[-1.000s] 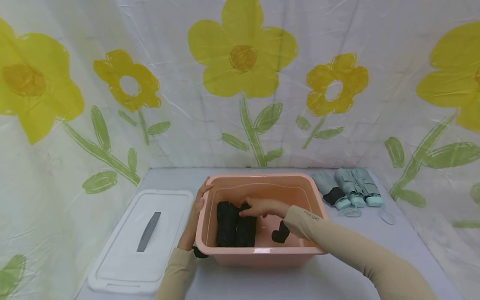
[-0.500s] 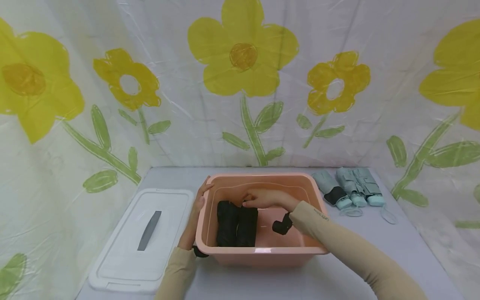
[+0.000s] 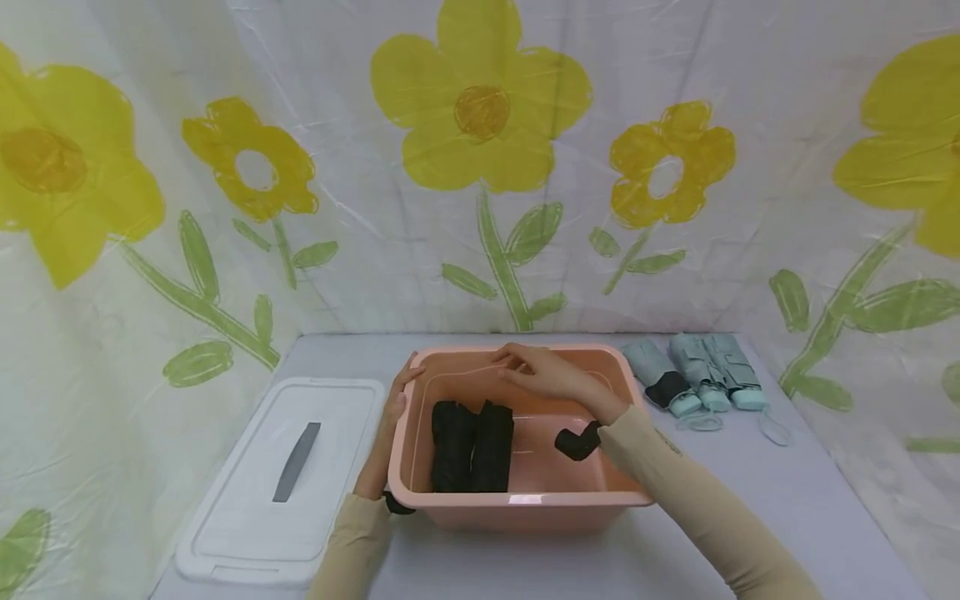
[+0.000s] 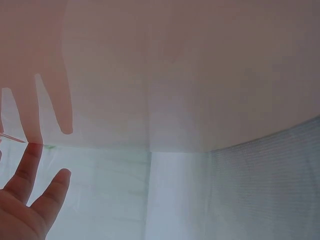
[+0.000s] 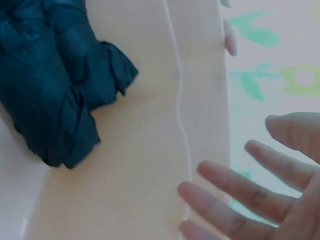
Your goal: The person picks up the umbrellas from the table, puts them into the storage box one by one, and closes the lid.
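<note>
Pink plastic tub (image 3: 525,500) at the middle of the grey desk (image 3: 787,500), open on top. Inside, toward its left half, two black folded umbrellas (image 3: 471,446) side by side, touching, lengthwise front to back; seen close in the right wrist view (image 5: 55,95) as dark crumpled fabric on the tub floor.

Right hand (image 3: 551,375) above the far part of the tub, fingers straight and slightly spread, grip slack and holding nothing; fingertips (image 5: 210,172) near the inner wall, clear of the umbrellas. Beige sleeve (image 3: 697,508) over the forearm, a black strap at the wrist.

Left hand (image 3: 393,404) flat against the outside of the tub's left wall, thumb over the rim, fingers extended and pressing the plastic, grip not curled round anything; in the left wrist view, fingers (image 4: 30,175) against the translucent pink wall.

White lid (image 3: 285,475) with a grey handle lying flat on the desk left of the tub. Three pale green folded umbrellas (image 3: 697,375) in a row at the back right, just beside the tub. Behind, a white sheet printed with yellow flowers (image 3: 480,108).
</note>
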A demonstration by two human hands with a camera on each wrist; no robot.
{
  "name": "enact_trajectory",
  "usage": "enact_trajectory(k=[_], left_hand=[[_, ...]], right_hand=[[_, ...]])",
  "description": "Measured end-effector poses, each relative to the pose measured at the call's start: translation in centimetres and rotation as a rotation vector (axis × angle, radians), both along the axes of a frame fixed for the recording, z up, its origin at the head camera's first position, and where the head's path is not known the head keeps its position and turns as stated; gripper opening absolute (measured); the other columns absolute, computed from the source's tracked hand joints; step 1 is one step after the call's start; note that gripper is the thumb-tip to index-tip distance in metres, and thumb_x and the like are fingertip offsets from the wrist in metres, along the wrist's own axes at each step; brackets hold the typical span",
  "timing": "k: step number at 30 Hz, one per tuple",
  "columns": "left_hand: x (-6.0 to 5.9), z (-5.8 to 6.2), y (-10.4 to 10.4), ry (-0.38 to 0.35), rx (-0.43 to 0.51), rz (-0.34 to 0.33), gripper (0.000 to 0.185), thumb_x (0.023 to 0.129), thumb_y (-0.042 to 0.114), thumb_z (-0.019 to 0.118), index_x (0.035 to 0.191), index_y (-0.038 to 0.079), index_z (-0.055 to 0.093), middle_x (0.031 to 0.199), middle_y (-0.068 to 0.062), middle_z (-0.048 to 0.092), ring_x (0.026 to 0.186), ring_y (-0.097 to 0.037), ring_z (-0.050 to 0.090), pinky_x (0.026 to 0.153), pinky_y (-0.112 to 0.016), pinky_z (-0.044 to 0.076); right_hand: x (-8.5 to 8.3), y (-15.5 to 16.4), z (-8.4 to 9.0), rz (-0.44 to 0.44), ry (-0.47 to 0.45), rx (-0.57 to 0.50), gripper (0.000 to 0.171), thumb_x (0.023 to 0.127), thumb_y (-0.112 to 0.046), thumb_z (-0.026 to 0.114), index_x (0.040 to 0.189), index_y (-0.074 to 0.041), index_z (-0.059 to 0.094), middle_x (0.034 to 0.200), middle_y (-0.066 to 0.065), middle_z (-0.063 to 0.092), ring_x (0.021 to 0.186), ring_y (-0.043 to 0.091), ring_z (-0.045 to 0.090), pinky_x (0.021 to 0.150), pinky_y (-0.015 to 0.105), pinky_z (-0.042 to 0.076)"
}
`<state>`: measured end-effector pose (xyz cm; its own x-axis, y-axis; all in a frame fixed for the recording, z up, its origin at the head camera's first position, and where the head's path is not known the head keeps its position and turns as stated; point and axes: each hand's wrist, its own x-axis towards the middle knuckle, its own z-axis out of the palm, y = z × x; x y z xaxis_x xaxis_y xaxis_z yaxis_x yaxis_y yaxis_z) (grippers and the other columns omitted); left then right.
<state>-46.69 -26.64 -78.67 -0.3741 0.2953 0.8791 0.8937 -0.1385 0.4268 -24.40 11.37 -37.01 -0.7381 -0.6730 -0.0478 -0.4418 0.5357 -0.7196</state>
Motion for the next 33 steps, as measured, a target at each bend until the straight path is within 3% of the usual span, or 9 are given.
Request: enact_trajectory(k=[8,15,21,29,33], left_hand=[[0.2,0.1,-0.1,-0.045,0.021,-0.009,0.076,0.094,0.057,0.035,0.13,-0.009,0.046,0.143,-0.024,0.033,0.136,-0.051,0.004,0.11,-0.058,0.0],[0.1,0.2,0.0,-0.052,0.023,-0.005,0.073,0.095,0.055,0.035,0.131,-0.008,0.045,0.145,-0.025,0.029,0.137,-0.05,0.003,0.11,-0.057,0.001],[0.1,0.4,0.2,-0.044,0.017,-0.022,0.072,0.095,0.053,0.036,0.132,-0.008,0.045,0.145,-0.025,0.029,0.136,-0.05,0.003,0.11,-0.058,0.0],[0.7,1.1,0.8,-0.041,0.03,-0.047,0.07,0.096,0.051,0.036,0.132,-0.008,0.043,0.145,-0.026,0.029,0.136,-0.051,0.0,0.109,-0.058,-0.001],[0.0,0.5,0.8,-0.009,0.026,-0.042,0.07,0.096,0.051,0.035,0.132,-0.009,0.043,0.143,-0.024,0.034,0.135,-0.052,0.002,0.109,-0.06,-0.001]], right_hand=[[0.6,1.3,1.5,-0.168,0.156,-0.075,0.031,0.096,-0.025,0.051,0.125,-0.016,0.055,0.115,0.008,0.062,0.101,0.025,0.06,0.083,0.039,0.05],[0.3,3.7,2.4,-0.254,0.241,-0.095,0.034,0.096,-0.034,0.048,0.124,-0.016,0.055,0.117,0.009,0.061,0.103,0.026,0.059,0.087,0.042,0.048],[-0.2,6.7,2.6,-0.314,0.352,-0.148,0.029,0.096,-0.025,0.051,0.122,-0.012,0.057,0.112,0.014,0.063,0.096,0.03,0.062,0.082,0.045,0.05],[-0.9,10.5,2.3,-0.384,0.319,-0.158,0.032,0.097,-0.025,0.049,0.125,-0.011,0.054,0.111,0.015,0.063,0.094,0.03,0.063,0.081,0.045,0.05],[-1.1,11.9,1.7,-0.388,0.333,-0.2,0.031,0.097,-0.02,0.049,0.124,-0.007,0.055,0.109,0.019,0.064,0.092,0.031,0.064,0.079,0.044,0.051]])
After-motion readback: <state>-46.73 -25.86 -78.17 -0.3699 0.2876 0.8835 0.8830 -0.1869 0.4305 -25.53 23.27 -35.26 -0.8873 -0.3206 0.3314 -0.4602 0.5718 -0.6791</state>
